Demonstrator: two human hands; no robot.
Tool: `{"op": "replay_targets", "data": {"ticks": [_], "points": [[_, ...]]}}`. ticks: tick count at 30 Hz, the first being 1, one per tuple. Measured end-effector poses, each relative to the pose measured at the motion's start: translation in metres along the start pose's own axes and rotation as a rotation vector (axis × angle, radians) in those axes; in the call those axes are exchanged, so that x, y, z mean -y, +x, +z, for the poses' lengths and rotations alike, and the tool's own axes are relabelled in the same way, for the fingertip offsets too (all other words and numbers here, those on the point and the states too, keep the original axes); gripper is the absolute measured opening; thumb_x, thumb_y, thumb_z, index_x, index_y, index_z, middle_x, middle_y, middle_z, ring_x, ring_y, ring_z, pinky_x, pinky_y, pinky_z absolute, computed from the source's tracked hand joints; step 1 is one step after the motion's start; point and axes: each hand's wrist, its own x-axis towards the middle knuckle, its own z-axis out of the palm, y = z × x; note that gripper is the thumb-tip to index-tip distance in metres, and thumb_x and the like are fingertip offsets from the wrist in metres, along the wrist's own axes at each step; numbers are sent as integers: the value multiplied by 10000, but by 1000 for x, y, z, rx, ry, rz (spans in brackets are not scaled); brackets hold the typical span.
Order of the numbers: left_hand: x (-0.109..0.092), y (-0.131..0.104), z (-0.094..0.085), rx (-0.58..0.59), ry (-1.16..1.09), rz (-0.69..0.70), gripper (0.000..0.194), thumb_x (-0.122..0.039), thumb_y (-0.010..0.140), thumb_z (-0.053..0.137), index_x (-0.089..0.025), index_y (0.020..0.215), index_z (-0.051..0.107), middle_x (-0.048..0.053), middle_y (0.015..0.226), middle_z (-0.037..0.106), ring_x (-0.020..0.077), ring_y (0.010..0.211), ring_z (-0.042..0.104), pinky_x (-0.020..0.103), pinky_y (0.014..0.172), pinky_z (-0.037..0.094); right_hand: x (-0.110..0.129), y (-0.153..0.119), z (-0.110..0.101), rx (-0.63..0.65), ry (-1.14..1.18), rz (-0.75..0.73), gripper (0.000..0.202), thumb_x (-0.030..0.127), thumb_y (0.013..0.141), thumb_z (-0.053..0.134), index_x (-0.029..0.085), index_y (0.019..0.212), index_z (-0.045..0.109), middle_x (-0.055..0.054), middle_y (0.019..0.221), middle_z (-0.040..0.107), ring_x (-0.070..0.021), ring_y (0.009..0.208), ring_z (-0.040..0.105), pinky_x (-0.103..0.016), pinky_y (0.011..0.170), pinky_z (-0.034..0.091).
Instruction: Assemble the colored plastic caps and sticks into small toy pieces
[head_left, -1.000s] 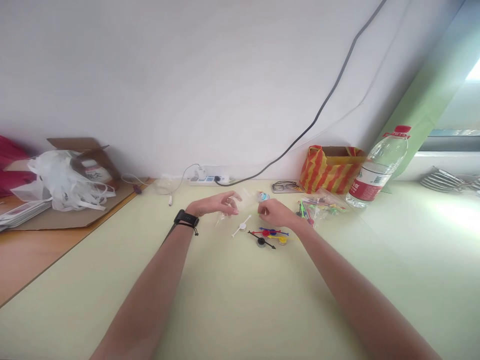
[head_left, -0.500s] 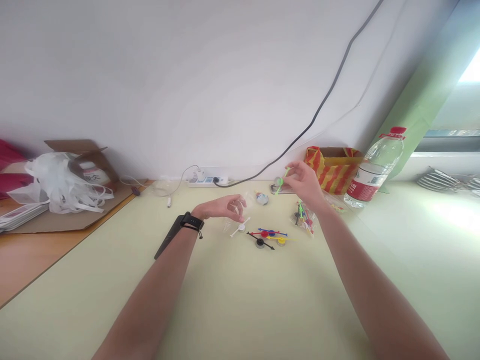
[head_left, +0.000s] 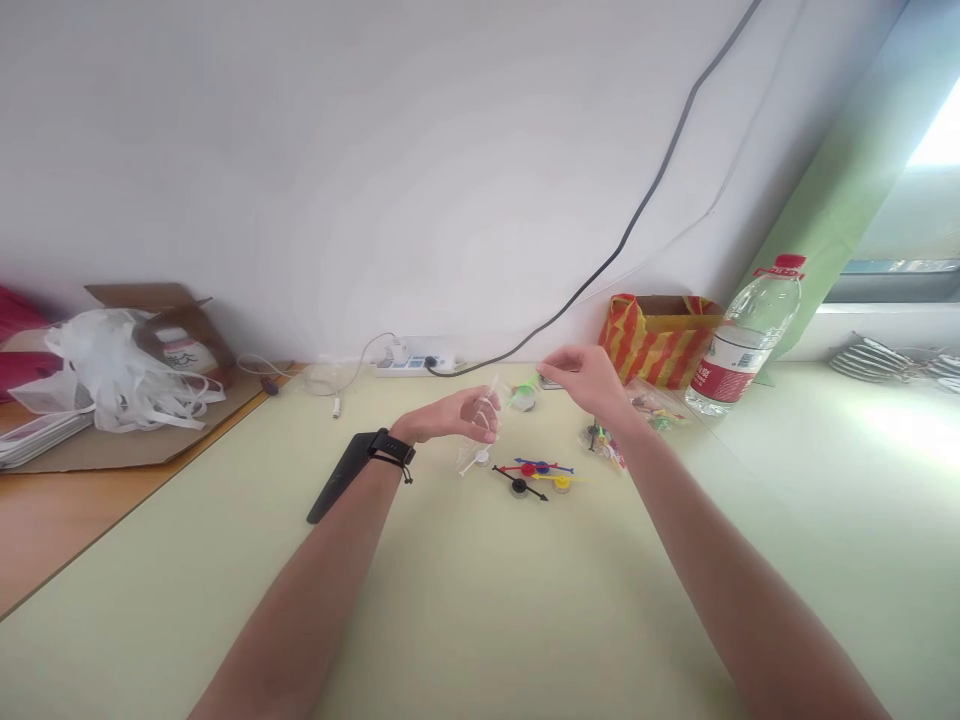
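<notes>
My left hand (head_left: 448, 416), with a black band on its wrist, is raised a little over the pale green table (head_left: 465, 600) and pinches a small clear plastic bag (head_left: 486, 412). My right hand (head_left: 589, 381) is higher and to the right. Its fingertips pinch a small green stick-and-disc piece (head_left: 523, 394) that hangs close to the clear bag. Below the hands lie a white piece (head_left: 475, 459) and a cluster of red, blue, yellow and black arrow pieces on discs (head_left: 536, 474). A clear packet of coloured pieces (head_left: 606, 446) lies under my right wrist.
A water bottle (head_left: 742, 340) and a red-and-yellow striped bag in a box (head_left: 654, 336) stand at the back right. A power strip (head_left: 417, 361) with cables lies by the wall. White plastic bags (head_left: 112, 370) and cardboard sit at the left. A black strip (head_left: 336, 492) lies beside my left forearm.
My right hand left the table, rose to the right with the green piece, then came back left toward the clear bag. My left hand lifted slightly with the bag.
</notes>
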Motion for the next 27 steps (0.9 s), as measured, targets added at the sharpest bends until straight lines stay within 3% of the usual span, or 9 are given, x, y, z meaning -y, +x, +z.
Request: {"op": "replay_targets", "data": {"ticks": [5, 9, 13, 15, 20, 25, 27], "points": [[-1, 2, 5, -5, -14, 2, 551, -390, 797, 811, -224, 1251, 548, 59, 1026, 663, 228, 978, 656, 394, 905, 490, -7, -1, 10, 58, 55, 55, 311, 476, 750, 796, 171, 809, 776, -97, 953, 783, -230, 890, 692, -320, 738, 534], [1, 2, 4, -10, -42, 9, 555, -415, 841, 758, -218, 1315, 549, 68, 1013, 660, 224, 930, 649, 381, 868, 493, -7, -4, 20, 111, 37, 88, 315, 489, 844, 688, 194, 896, 789, -71, 1008, 778, -210, 914, 673, -293, 725, 504], [5, -2, -4, -57, -55, 1, 514, -420, 856, 734, -223, 1305, 580, 55, 1002, 641, 205, 900, 634, 345, 831, 481, -19, 0, 24, 12, -83, 49, 280, 384, 946, 525, 206, 960, 740, -56, 1060, 761, -190, 904, 671, -285, 723, 494], [7, -6, -10, -79, -82, 2, 504, -420, 864, 719, -210, 1301, 578, 52, 960, 636, 198, 863, 622, 330, 796, 471, -30, 2, 28, 41, -179, 7, 229, 283, 936, 504, 196, 934, 715, -65, 1022, 760, -191, 896, 673, -291, 738, 498], [14, -13, -21, -188, -195, 28, 491, -419, 874, 689, -170, 1278, 561, 75, 930, 639, 186, 788, 585, 321, 737, 448, -45, -10, 51, 302, -269, -93, 187, 102, 823, 590, 204, 839, 746, -46, 923, 757, -187, 859, 668, -294, 781, 504], [22, -18, -29, -253, -275, 19, 428, -430, 897, 672, -192, 1238, 572, 56, 923, 630, 172, 797, 607, 313, 748, 443, -36, -39, 80, 686, -302, -344, 217, 166, 865, 682, 241, 1047, 772, -59, 1138, 726, -228, 1055, 638, -329, 888, 497], [25, -19, -29, -254, -291, 6, 422, -437, 902, 669, -201, 1237, 571, 45, 904, 627, 168, 780, 612, 316, 746, 445, -32, -45, 88, 766, -381, -413, 168, 155, 879, 686, 236, 993, 780, -67, 1117, 719, -247, 1082, 618, -341, 897, 482]]}}
